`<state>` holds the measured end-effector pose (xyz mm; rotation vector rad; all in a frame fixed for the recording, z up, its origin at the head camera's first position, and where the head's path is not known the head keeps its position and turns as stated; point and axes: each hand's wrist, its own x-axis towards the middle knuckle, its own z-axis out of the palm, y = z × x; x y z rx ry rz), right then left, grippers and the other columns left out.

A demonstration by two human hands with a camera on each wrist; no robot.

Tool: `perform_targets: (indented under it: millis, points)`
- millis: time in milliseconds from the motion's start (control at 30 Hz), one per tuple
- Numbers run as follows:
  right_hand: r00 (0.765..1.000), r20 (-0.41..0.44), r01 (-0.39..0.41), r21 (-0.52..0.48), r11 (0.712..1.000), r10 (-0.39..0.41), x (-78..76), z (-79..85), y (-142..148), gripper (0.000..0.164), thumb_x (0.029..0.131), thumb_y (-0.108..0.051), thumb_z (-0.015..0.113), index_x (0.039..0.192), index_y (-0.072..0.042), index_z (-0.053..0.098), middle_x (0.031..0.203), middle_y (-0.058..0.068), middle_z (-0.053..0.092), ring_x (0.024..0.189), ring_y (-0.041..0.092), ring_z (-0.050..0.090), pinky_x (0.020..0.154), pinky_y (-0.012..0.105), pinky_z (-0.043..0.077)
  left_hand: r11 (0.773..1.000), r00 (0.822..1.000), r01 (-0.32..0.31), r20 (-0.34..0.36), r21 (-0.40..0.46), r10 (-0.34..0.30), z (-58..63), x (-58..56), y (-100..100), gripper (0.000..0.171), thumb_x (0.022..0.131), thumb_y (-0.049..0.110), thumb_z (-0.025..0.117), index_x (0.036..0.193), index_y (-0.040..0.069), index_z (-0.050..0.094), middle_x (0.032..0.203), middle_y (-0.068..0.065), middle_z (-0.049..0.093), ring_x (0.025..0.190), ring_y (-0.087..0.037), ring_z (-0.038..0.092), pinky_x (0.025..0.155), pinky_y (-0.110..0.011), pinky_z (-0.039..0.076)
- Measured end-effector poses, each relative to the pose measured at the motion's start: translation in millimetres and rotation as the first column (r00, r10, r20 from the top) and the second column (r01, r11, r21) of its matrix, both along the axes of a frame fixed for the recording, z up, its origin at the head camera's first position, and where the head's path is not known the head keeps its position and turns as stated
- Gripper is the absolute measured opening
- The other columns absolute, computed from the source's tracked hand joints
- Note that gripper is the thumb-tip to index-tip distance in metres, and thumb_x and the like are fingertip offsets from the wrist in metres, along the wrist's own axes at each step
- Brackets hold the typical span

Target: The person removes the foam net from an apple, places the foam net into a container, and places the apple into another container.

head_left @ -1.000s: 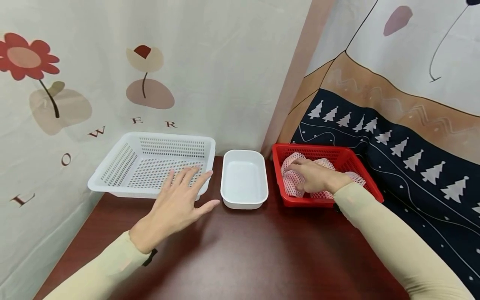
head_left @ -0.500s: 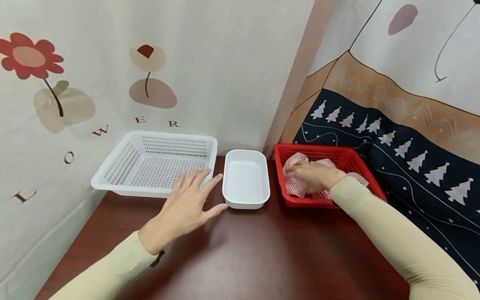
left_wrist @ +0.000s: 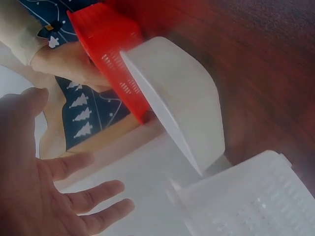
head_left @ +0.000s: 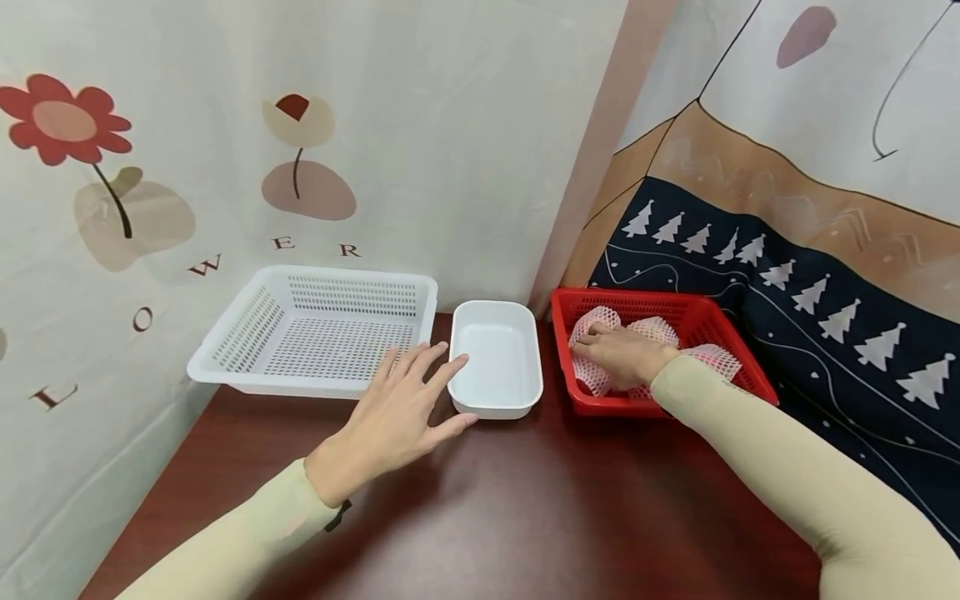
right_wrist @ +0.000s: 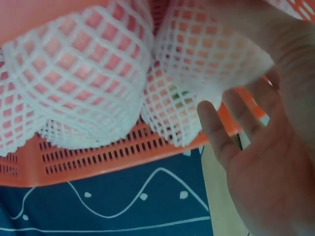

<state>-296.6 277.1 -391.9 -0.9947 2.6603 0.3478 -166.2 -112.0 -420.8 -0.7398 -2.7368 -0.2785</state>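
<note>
Clearly, letters (head_left: 206, 265) reading "LOWER" are printed on pale cloth (head_left: 435, 150). Inside the slotted red basket (head_left: 615, 407), one foam-netted bundle (head_left: 598, 317) is overlaid by the right hand (head_left: 624, 356); whether pinched cannot be told. The left hand (head_left: 393, 412) is spread near the smooth white tray (head_left: 498, 358).

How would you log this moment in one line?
Left hand: spread, holding nothing | Right hand: at netted item in red basket, grip unclear | White tray: between red basket and white basket

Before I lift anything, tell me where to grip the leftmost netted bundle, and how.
Come from above and cup the netted bundle around its rounded sides; that's likely best, since the red basket walls it in but is open on top.
</note>
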Motion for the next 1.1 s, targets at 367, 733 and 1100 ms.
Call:
perform_targets:
  millis: [367,733,1100]
  points:
    - [0.989,-0.094,-0.106,0.105,0.989,0.116,-8.8,-9.5,-3.7,0.080,0.086,-0.010,0.100,0.159,-0.012,0.067,0.161,0.017,0.069,0.145,0.040,0.060,0.127,0.064,0.056,0.999,0.999,0.033,-0.002,-0.018,-0.034,-2.7,-1.1,14.8,0.084,0.107,0.075,0.068,0.172,0.024,0.056,0.174,-0.017,0.057,0.164,-0.045,0.055,0.138,-0.075,0.036]
    - [0.991,-0.091,-0.085,0.118,0.989,0.096,-8.3,-20.9,-7.5,0.072,0.087,-0.017,0.101,0.152,-0.008,0.072,0.146,0.017,0.078,0.136,0.038,0.064,0.120,0.062,0.062,0.998,0.998,0.050,-0.032,-0.031,-0.051,-4.6,1.5,23.0,0.083,0.107,0.076,0.068,0.172,0.026,0.056,0.172,-0.016,0.059,0.162,-0.041,0.057,0.137,-0.073,0.040]
    - [0.998,-0.042,0.037,0.018,0.999,-0.036,-6.2,-5.7,-9.2,0.078,0.087,-0.019,0.100,0.157,-0.005,0.069,0.150,0.022,0.075,0.142,0.040,0.064,0.127,0.060,0.057,0.998,0.997,0.066,-0.037,-0.017,-0.067,-1.0,-1.5,29.0,0.081,0.108,0.074,0.068,0.171,0.025,0.057,0.172,-0.016,0.059,0.161,-0.042,0.057,0.137,-0.073,0.039]
